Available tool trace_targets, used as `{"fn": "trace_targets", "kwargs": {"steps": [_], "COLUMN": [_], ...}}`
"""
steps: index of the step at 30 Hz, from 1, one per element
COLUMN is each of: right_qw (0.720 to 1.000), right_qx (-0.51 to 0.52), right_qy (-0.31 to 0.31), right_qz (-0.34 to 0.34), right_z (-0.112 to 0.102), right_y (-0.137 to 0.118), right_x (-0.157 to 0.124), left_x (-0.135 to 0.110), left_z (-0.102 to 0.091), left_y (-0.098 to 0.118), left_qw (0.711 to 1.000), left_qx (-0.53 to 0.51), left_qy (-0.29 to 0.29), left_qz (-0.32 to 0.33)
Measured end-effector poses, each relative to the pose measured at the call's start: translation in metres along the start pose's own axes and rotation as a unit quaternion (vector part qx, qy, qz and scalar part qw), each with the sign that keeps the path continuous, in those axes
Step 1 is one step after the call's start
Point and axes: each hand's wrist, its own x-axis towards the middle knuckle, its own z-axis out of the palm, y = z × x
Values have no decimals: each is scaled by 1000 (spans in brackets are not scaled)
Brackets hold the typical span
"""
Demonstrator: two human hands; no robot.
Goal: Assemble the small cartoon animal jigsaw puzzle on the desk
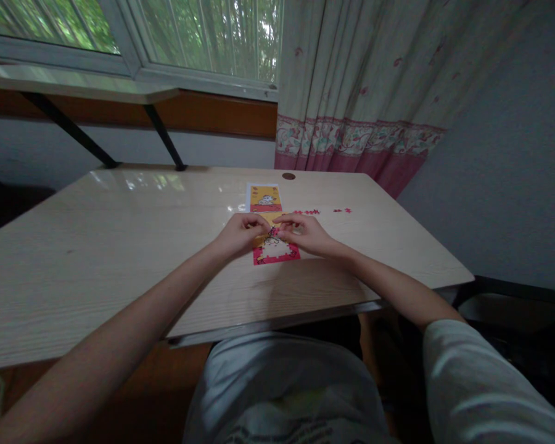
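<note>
A partly assembled jigsaw puzzle [277, 258] lies on the desk, with a pinkish-red border and yellow upper part around a pale gap in its middle. Above its left side is my left hand [240, 234], thumb and forefinger pinched. My right hand [308, 234] is over the right side, its fingers curled into a pinch too. Between both sets of fingertips shows a small pinkish-red puzzle piece [274, 231]; the fingers partly hide it. Just behind the puzzle lies a picture card [266, 197] with a white animal on yellow and red.
Loose red puzzle pieces [308, 212] lie in a row right of the card, with a few more pieces [348, 210] farther right. The wooden desk [120, 246] has a round dark grommet [288, 176] near its back edge. A raised shelf [83, 85] stands at the back left.
</note>
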Motion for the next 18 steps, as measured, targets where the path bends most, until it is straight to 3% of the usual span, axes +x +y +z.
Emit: {"fn": "trace_targets", "kwargs": {"steps": [8,13,18], "right_qw": [992,981,978], "right_qx": [-95,-159,-189], "right_qy": [69,57,8], "right_qz": [-35,-95,-89], "right_z": [-1,-4,-6], "right_y": [-2,1,1], "right_x": [0,-1,-1], "left_x": [-4,-4,0], "left_z": [1,2,-5], "left_y": [17,20,13], "left_qw": [998,998,997], "left_qx": [-40,-21,73], "left_qy": [22,13,14], "left_qz": [-42,-49,-27]}}
